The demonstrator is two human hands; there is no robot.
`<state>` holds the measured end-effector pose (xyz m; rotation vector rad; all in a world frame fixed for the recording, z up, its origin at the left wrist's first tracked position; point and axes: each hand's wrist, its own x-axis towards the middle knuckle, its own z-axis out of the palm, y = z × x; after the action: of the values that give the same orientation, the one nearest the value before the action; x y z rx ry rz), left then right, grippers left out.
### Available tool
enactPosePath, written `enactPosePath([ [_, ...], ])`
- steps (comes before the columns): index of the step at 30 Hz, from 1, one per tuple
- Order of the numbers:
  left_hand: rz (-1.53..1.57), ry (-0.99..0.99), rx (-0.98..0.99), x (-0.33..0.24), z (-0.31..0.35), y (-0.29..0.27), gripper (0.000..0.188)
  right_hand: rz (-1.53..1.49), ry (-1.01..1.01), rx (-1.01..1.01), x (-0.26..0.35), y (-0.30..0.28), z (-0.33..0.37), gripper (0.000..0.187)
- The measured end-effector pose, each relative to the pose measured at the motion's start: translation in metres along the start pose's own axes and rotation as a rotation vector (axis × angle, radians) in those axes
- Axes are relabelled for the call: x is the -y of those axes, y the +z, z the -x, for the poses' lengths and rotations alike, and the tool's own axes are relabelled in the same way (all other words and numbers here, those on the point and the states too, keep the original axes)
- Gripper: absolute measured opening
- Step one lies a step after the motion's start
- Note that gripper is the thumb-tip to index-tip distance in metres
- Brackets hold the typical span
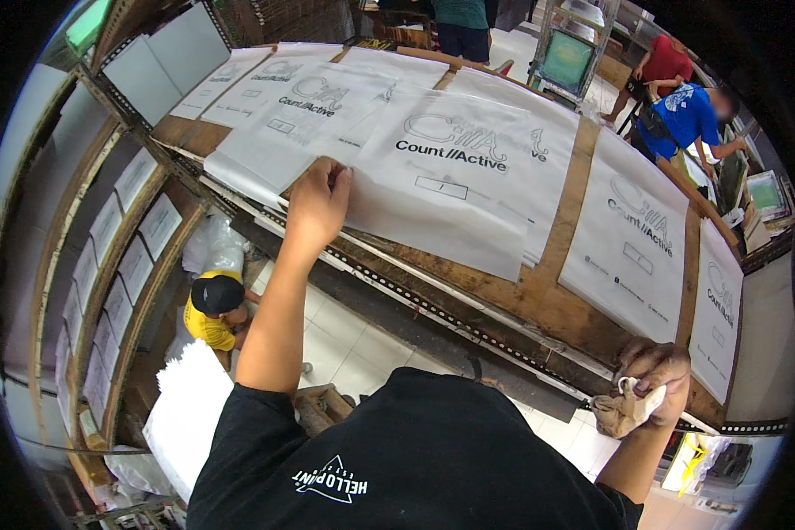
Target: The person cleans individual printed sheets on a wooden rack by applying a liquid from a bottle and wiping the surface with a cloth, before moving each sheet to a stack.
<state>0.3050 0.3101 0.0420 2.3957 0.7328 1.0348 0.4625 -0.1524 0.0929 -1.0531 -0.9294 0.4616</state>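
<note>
My left hand (320, 201) pinches the near left corner of a thin white printed sheet (415, 216), translucent, with black lettering and a line drawing. This sheet lies partly over other printed sheets on the long wooden rack (468, 281), its near edge hanging slightly loose. More sheets of the same kind lie further left and to the right, such as a printed sheet (623, 238) beside a bare brown strip. At the rack's near right edge, my right hand (667, 367), its fingers darkly stained, is closed around a crumpled, dirty beige rag (623, 411).
Shelves (106, 291) with stacked white sheets curve along the left. A person in yellow (208, 305) crouches below the rack's near side. Two people (676, 115) work at the far right, near a framed green screen (567, 62). A white paper stack (190, 411) stands at my left.
</note>
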Motion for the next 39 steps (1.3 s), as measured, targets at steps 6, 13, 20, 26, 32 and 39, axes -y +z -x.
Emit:
enactPosePath([
  [6, 0.476, -0.397, 0.198, 0.031, -0.045, -0.024, 0.024, 0.095, -0.013, 0.177, 0.000, -0.010, -0.016, 0.031],
  [13, 0.225, -0.435, 0.381, 0.079, -0.030, -0.051, 0.025, 0.229, 0.188, 0.257, 0.017, 0.012, -0.042, 0.034],
  [20, 0.077, -0.215, 0.340, 0.066, -0.018, -0.058, 0.031, 0.544, 0.216, 0.375, 0.005, 0.060, -0.107, 0.033],
  [26, 0.225, -0.266, 0.233, 0.055, 0.000, -0.061, 0.040, 0.754, 0.174, 0.464, -0.015, 0.130, -0.173, 0.032],
  [32, 0.628, -0.302, 0.235, 0.070, 0.016, -0.061, 0.047, 0.730, 0.075, 0.586, -0.052, 0.180, -0.233, 0.030],
  [39, 0.776, -0.369, 0.326, 0.080, 0.020, -0.071, 0.047, 0.566, 0.225, 0.593, -0.075, 0.195, -0.248, 0.030],
])
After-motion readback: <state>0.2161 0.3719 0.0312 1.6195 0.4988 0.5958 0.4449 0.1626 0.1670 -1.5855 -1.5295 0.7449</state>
